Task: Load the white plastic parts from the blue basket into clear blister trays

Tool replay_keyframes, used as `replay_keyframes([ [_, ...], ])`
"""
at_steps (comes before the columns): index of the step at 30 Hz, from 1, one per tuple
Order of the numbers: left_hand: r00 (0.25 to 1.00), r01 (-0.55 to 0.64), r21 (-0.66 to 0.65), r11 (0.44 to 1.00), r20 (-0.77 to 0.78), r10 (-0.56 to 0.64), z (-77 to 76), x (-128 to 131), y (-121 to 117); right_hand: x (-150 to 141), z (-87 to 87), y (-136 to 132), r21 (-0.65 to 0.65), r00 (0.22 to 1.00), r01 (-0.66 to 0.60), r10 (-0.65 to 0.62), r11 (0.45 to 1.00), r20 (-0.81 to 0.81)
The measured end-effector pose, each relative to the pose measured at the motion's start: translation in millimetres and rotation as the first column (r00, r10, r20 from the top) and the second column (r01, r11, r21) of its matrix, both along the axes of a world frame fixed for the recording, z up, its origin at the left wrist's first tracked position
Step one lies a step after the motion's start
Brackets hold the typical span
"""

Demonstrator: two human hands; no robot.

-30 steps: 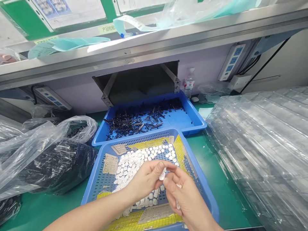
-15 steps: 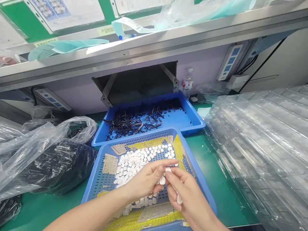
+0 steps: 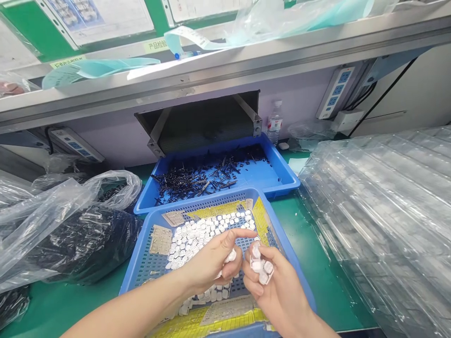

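Several small white square caps (image 3: 261, 268) lie in the curled fingers of my right hand (image 3: 278, 286), over the right side of the basket. My left hand (image 3: 220, 258) is beside it, its fingers wrapped round at least one white cap (image 3: 230, 256) and its index finger stretched toward the right hand. Below both hands is a blue perforated basket (image 3: 143, 256), with yellow tape and paper pieces stuck inside. Many loose white caps (image 3: 197, 234) are spread over its floor, partly hidden by my left forearm.
Behind the basket a blue tray (image 3: 260, 173) holds small black parts, under a dark conveyor opening (image 3: 207, 122). Bags of black parts (image 3: 88, 239) lie at the left. Clear plastic trays (image 3: 387, 202) are stacked at the right. A water bottle (image 3: 275, 122) stands by the wall.
My hands have moved apart. My right hand has turned so that the several white caps in it show, and the left has shifted slightly left with a cap in its fingers.
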State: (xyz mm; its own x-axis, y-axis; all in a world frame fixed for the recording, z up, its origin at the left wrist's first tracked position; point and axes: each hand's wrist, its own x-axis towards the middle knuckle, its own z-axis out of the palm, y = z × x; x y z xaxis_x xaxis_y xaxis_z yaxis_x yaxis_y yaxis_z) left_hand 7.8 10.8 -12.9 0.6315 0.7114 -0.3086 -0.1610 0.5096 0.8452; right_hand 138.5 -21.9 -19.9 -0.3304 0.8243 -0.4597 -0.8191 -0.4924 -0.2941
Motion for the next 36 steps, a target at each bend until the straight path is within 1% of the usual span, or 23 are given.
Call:
replay_keyframes([
  [3,0.999,-0.037,-0.061,0.997,-0.014,0.036,0.8,1,0,2,1.4,0,0.052,0.998,-0.014,0.017,0.999,-0.063],
  [5,0.997,-0.06,-0.086,0.994,-0.044,0.056,1.4,2,0,3,0.4,0,0.073,0.999,-0.03,0.032,0.997,-0.034],
  [8,0.988,-0.087,-0.071,0.994,-0.133,0.077,3.5,2,0,7,-2.2,-2,0.125,0.987,-0.115,0.099,0.985,0.128],
  [12,0.963,-0.084,0.033,0.996,-0.253,0.089,7.6,2,-1,11,-2.5,-2,0.135,0.901,-0.284,0.217,0.949,0.376],
  [14,0.949,-0.063,0.083,0.995,-0.302,0.086,8.6,1,-3,11,-0.9,-2,0.136,0.811,-0.359,0.237,0.923,0.534],
  [15,0.941,-0.055,0.106,0.993,-0.327,0.087,8.6,2,-4,11,0.1,-2,0.156,0.738,-0.403,0.22,0.902,0.638],
  [16,0.933,-0.048,0.133,0.99,-0.348,0.092,8.2,2,-5,9,0.9,-1,0.185,0.646,-0.449,0.174,0.874,0.743],
  [18,0.926,-0.037,0.179,0.983,-0.364,0.102,6.7,2,-8,6,2.0,-1,0.252,0.449,-0.541,0.022,0.802,0.893],
  [19,0.926,-0.033,0.193,0.981,-0.363,0.103,5.7,2,-9,4,2.1,-1,0.278,0.371,-0.577,-0.057,0.768,0.927],
  [20,0.927,-0.03,0.197,0.98,-0.36,0.101,4.8,3,-10,3,1.8,-1,0.297,0.315,-0.604,-0.121,0.739,0.941],
  [22,0.932,-0.035,0.189,0.981,-0.348,0.1,3.2,3,-12,1,0.4,-2,0.309,0.248,-0.645,-0.192,0.699,0.95],
  [23,0.934,-0.043,0.185,0.982,-0.342,0.105,2.7,3,-12,0,-0.6,-3,0.311,0.224,-0.651,-0.216,0.692,0.95],
  [25,0.947,-0.055,0.146,0.988,-0.305,0.098,2.3,4,-11,1,-2.7,-4,0.315,0.183,-0.642,-0.259,0.699,0.948],
  [26,0.958,-0.062,0.096,0.993,-0.274,0.086,2.3,4,-10,2,-3.7,-4,0.313,0.167,-0.63,-0.269,0.711,0.948],
  [27,0.968,-0.064,0.03,0.997,-0.24,0.069,2.4,4,-8,3,-4.6,-4,0.312,0.171,-0.613,-0.264,0.725,0.949],
  [28,0.978,-0.061,-0.048,0.997,-0.203,0.05,2.5,4,-6,4,-5.3,-4,0.317,0.202,-0.588,-0.244,0.744,0.948],
  [29,0.986,-0.051,-0.125,0.991,-0.165,0.03,2.7,4,-4,5,-5.8,-4,0.325,0.269,-0.557,-0.204,0.764,0.941],
  [30,0.992,-0.042,-0.196,0.98,-0.126,0.017,2.9,4,-2,6,-6.0,-3,0.33,0.369,-0.52,-0.141,0.788,0.919],
  [31,0.996,-0.035,-0.25,0.968,-0.089,0.013,3.0,3,0,7,-6.0,-3,0.33,0.493,-0.476,-0.063,0.816,0.868],
  [33,0.999,-0.034,-0.328,0.944,-0.018,0.03,2.8,2,5,9,-5.1,-1,0.3,0.741,-0.356,0.072,0.885,0.667],
  [34,0.999,-0.045,-0.356,0.933,0.01,0.052,2.3,1,6,10,-4.4,0,0.271,0.834,-0.291,0.105,0.918,0.541],
  [35,0.996,-0.062,-0.378,0.924,0.031,0.079,1.5,0,8,11,-3.5,1,0.242,0.899,-0.231,0.112,0.942,0.423],
  [36,0.993,-0.08,-0.396,0.915,0.044,0.106,0.4,0,9,12,-2.6,2,0.218,0.937,-0.186,0.106,0.958,0.332],
])
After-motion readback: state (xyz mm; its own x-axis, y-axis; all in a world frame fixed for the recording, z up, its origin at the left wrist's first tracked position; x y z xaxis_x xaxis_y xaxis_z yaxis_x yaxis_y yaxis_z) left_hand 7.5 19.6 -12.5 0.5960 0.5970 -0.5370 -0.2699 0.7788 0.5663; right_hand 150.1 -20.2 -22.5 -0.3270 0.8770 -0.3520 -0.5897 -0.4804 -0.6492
